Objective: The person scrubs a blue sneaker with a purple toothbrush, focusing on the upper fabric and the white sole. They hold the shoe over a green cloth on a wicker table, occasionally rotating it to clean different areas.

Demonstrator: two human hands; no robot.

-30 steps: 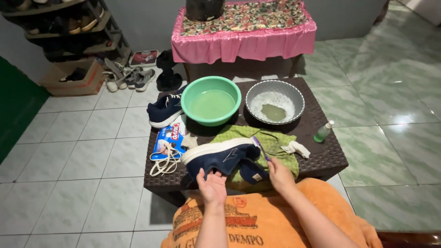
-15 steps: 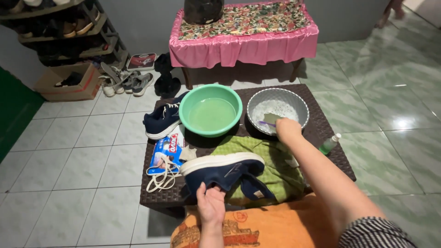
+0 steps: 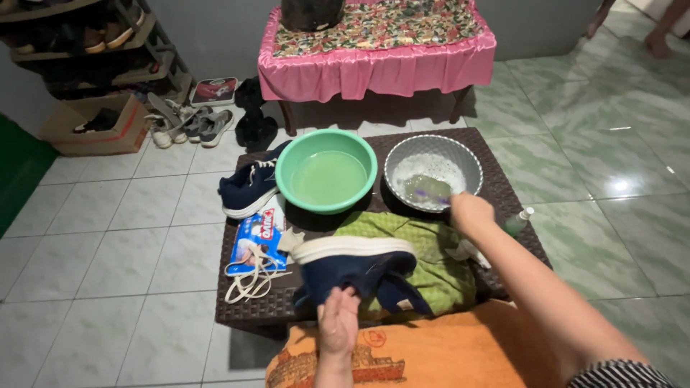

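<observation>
Left hand [image 3: 338, 321] grips navy shoe [image 3: 357, 267] at near table [image 3: 503, 194] edge, shoe lying on green cloth [image 3: 431, 259]. Right hand [image 3: 468, 212] closed on purple brush [image 3: 431, 192], tip over grey bowl [image 3: 433, 172]. Green basin [image 3: 327, 171] just left of bowl

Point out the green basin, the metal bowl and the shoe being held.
green basin [image 3: 287, 154], head view, left rim.
metal bowl [image 3: 471, 154], head view, right inner wall.
shoe [image 3: 345, 269], head view, navy side panel.
</observation>
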